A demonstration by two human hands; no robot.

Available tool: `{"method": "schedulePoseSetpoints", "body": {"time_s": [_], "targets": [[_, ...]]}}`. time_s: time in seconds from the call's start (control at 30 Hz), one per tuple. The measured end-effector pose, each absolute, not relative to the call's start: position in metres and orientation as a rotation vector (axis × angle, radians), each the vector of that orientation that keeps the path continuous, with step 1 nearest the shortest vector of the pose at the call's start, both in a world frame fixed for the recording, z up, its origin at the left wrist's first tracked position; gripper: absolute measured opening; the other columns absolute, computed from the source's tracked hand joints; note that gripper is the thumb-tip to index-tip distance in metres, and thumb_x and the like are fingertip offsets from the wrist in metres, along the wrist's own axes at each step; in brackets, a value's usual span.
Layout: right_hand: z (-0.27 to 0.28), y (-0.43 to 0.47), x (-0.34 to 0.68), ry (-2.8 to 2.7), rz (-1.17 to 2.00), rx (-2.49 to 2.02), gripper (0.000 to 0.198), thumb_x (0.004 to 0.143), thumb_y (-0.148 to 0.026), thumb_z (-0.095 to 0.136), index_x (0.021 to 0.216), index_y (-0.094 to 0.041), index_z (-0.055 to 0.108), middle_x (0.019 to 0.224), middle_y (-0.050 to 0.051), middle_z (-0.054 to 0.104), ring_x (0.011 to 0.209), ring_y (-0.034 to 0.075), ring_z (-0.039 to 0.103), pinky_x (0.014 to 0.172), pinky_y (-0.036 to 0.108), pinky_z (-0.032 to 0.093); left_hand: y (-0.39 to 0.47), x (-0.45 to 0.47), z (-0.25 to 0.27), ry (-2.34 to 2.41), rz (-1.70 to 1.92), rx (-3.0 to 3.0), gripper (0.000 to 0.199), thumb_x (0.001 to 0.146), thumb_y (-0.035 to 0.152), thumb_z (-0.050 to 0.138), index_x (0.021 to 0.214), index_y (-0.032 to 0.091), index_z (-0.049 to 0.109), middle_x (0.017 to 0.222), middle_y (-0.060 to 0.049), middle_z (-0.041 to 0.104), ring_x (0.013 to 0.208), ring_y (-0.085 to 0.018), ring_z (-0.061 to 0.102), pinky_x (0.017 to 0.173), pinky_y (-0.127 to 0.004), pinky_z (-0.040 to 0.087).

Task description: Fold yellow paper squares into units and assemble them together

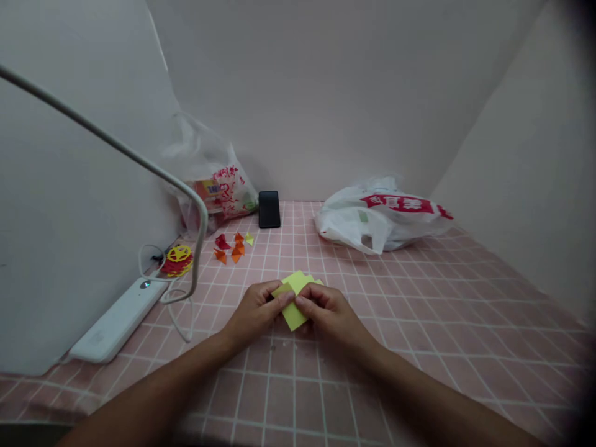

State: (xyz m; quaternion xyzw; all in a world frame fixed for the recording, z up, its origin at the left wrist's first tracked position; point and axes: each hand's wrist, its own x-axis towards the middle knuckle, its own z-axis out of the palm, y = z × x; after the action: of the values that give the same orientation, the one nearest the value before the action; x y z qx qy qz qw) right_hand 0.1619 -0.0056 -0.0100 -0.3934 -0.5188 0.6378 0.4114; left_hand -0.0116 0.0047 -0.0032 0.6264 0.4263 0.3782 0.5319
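At lower left lies a white power strip (118, 320), with red and yellow toothed discs (179, 253) above it. Small folded paper pieces (238, 250) sit left of centre, near a black smartphone (269, 210). Just below centre, the left hand (254, 310) pinches the left side of the yellow paper (293, 318) between thumb and fingers; the right hand (331, 311) pinches its right side likewise. The step appears to be folding; the next move probably calls for aligned edges and firm creasing. Right of centre rests a printed plastic bag (349, 220).
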Motion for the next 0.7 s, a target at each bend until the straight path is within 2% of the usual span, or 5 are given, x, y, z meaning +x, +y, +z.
{"method": "schedulePoseSetpoints", "body": {"time_s": [0.1, 0.43, 0.7], "targets": [[-0.0082, -0.0084, 0.1604, -1.360, 1.610, -1.017, 0.032, 0.081, -0.042, 0.067, 0.065, -0.019, 0.051, 0.054, -0.004, 0.053, 0.045, 0.009, 0.049, 0.044, 0.022, 0.036, 0.0021, -0.0100, -0.0036, 1.026, 0.905, 1.538, 0.032, 0.086, 0.043, 0.059, 0.069, 0.016, 0.057, 0.065, 0.002, 0.050, 0.059, -0.012, 0.046, 0.054, -0.022, 0.036], [-0.0109, -0.0047, 0.1598, -1.310, 1.838, -0.945, 0.031, 0.075, -0.044, 0.070, 0.070, -0.019, 0.053, 0.056, -0.003, 0.061, 0.042, 0.008, 0.053, 0.046, 0.023, 0.039, 0.0006, -0.0130, -0.0013, 1.242, 1.071, 1.572, 0.042, 0.093, 0.047, 0.050, 0.061, 0.019, 0.048, 0.052, 0.005, 0.043, 0.048, -0.011, 0.041, 0.045, -0.022, 0.032], [-0.0087, -0.0052, 0.1625, -1.206, 1.907, -0.873, 0.036, 0.073, -0.046, 0.073, 0.069, -0.019, 0.050, 0.053, -0.005, 0.059, 0.039, 0.007, 0.050, 0.042, 0.020, 0.036, 0.0061, -0.0174, -0.0029, 1.318, 1.193, 1.608, 0.041, 0.095, 0.045, 0.048, 0.063, 0.020, 0.044, 0.052, 0.006, 0.043, 0.048, -0.010, 0.044, 0.047, -0.021, 0.037]]}}
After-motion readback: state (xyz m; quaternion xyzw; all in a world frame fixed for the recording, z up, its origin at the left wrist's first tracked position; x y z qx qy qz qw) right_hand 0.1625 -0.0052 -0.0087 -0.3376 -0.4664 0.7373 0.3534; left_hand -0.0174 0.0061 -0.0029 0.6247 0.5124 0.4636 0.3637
